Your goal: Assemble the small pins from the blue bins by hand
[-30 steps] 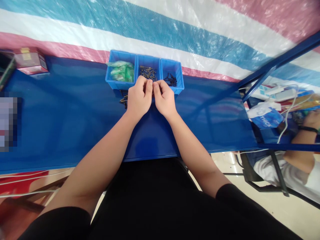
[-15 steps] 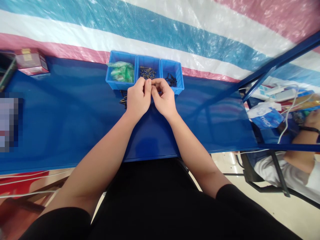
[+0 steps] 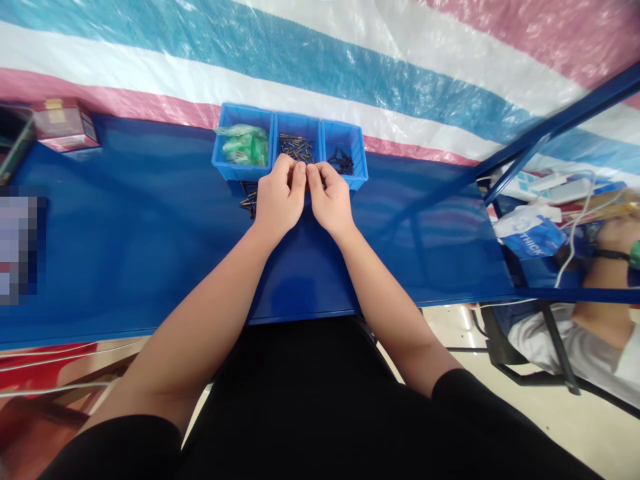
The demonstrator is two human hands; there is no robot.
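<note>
My left hand and my right hand rest on the blue table, fingertips pinched together and touching each other just in front of the middle blue bin. What they pinch is hidden by the fingers. That bin holds small dark metal pins. The left bin holds green parts in a clear bag. The right bin holds small black pieces. A few loose dark pins lie on the table beside my left hand.
A red box sits at the table's far left. A striped plastic sheet hangs behind the bins. On the right, past a blue frame bar, another person's arm works among cables and a blue packet.
My right-hand fingers, spread a little half a second ago, have closed back against my left fingertips. The other person's arm on the right shifted slightly.
</note>
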